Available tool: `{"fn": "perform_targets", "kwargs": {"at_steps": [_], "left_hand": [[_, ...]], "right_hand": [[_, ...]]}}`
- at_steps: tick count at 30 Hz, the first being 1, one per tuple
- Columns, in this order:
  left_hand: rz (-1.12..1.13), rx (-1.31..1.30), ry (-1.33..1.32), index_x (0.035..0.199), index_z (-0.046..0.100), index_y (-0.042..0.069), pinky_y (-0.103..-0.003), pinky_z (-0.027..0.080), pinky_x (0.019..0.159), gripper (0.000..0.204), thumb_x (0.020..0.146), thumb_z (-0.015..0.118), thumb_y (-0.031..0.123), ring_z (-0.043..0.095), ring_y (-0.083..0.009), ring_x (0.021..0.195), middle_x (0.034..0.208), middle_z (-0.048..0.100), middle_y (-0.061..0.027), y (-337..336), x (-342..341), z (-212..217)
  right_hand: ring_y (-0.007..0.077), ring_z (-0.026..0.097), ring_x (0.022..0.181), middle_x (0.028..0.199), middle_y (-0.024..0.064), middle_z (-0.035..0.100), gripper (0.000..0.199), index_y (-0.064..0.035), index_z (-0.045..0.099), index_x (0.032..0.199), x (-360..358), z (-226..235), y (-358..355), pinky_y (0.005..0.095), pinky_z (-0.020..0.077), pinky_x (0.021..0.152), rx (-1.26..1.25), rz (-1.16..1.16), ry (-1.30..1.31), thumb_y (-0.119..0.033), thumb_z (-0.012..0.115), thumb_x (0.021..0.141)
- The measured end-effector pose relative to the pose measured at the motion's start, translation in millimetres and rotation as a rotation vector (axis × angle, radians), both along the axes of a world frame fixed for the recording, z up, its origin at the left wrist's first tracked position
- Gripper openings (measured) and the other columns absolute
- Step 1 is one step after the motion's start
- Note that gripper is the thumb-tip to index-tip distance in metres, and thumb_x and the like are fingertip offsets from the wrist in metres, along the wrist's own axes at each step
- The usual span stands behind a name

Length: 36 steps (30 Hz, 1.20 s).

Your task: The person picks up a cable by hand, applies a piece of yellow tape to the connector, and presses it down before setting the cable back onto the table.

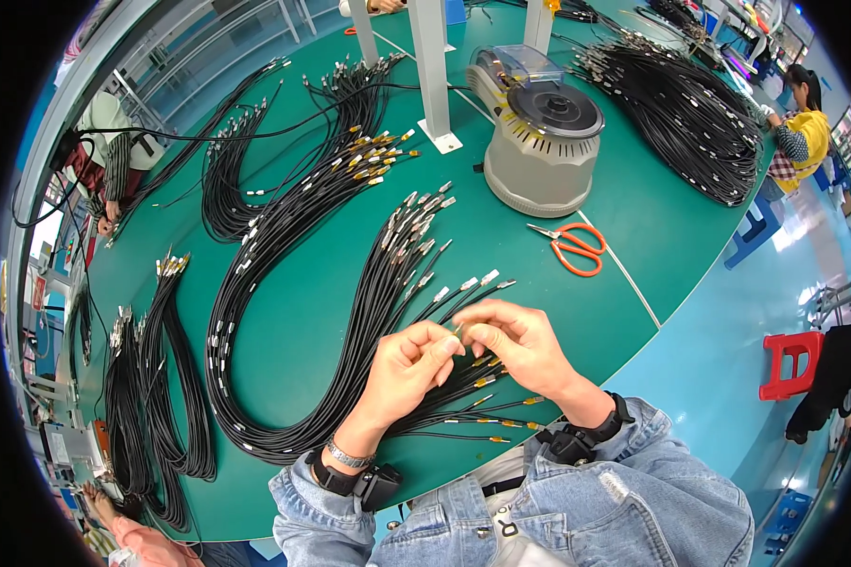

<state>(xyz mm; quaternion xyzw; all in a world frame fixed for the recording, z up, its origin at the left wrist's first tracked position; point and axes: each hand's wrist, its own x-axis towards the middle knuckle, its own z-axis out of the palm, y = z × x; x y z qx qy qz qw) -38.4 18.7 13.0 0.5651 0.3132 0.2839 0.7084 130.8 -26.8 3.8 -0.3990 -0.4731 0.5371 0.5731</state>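
Note:
My left hand (411,367) and my right hand (523,348) meet over the near edge of the table, fingertips pinched together. Between them shows a tiny yellowish cable end (459,332); the fingers mostly hide it. Under and beside my hands lie loose black cables with yellow-marked ends (485,382), spread toward the table's front edge. Left of my hands, a thick bundle of black cables (288,430) curves in a U, with silver connectors and white labels. Beyond my right hand rest orange-handled scissors (578,249), their blades slightly apart.
A grey round tape dispenser (544,165) stands behind the scissors, right of a metal post (432,80). More black cable bundles lie far right (690,118) and at left (165,378). Co-workers sit around the green table (624,312). A red stool (790,367) stands on the floor.

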Motion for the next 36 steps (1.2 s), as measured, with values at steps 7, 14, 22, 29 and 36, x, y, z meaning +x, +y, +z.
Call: {"fn": "perform_targets", "kwargs": {"at_steps": [7,14,22,29,36], "left_hand": [[0.108,0.691,0.264,0.087,0.059,0.000,-0.027,0.042,0.057,0.009,0.083,0.060,0.009,0.053,-0.0154,0.062,0.070,0.058,-0.0053,0,11,-11],[0.275,1.082,0.553,0.091,0.058,0.000,-0.036,0.045,0.070,0.019,0.073,0.065,0.002,0.054,-0.0282,0.079,0.082,0.059,-0.0105,5,11,-11],[0.262,1.123,0.775,0.093,0.058,0.001,-0.034,0.045,0.067,0.024,0.071,0.066,0.003,0.054,-0.0273,0.075,0.079,0.056,-0.0101,12,7,-27],[0.234,0.728,0.563,0.095,0.057,0.000,-0.026,0.045,0.061,0.017,0.079,0.062,0.005,0.055,-0.0150,0.063,0.077,0.059,-0.0071,11,15,-17],[0.216,0.495,0.331,0.094,0.057,-0.002,-0.020,0.043,0.057,0.013,0.084,0.059,0.007,0.052,-0.0039,0.065,0.077,0.059,-0.0009,16,37,-2]], "right_hand": [[0.0054,0.043,0.060,0.070,-0.0021,0.051,0.021,0.0028,0.058,0.101,45,25,34,0.0196,0.0352,0.055,-0.015,-0.461,-0.010,-0.011,0.058,0.085],[0.0042,0.033,0.050,0.062,-0.0039,0.043,0.017,0.0007,0.059,0.092,89,47,97,0.0206,0.0292,0.050,-0.103,-0.524,0.157,-0.015,0.060,0.085],[0.0039,0.029,0.046,0.059,-0.0060,0.040,0.014,-0.0025,0.057,0.084,99,45,110,0.0217,0.0275,0.049,-0.136,-0.370,0.412,-0.016,0.059,0.086],[0.0053,0.035,0.050,0.062,-0.0028,0.044,0.013,-0.0011,0.056,0.086,76,63,74,0.0219,0.0325,0.054,-0.027,-0.082,0.389,-0.014,0.058,0.086],[0.0074,0.039,0.055,0.065,-0.0007,0.046,0.015,0.0005,0.057,0.091,78,43,58,0.0225,0.0349,0.057,-0.106,-0.264,0.295,-0.014,0.057,0.086]]}}
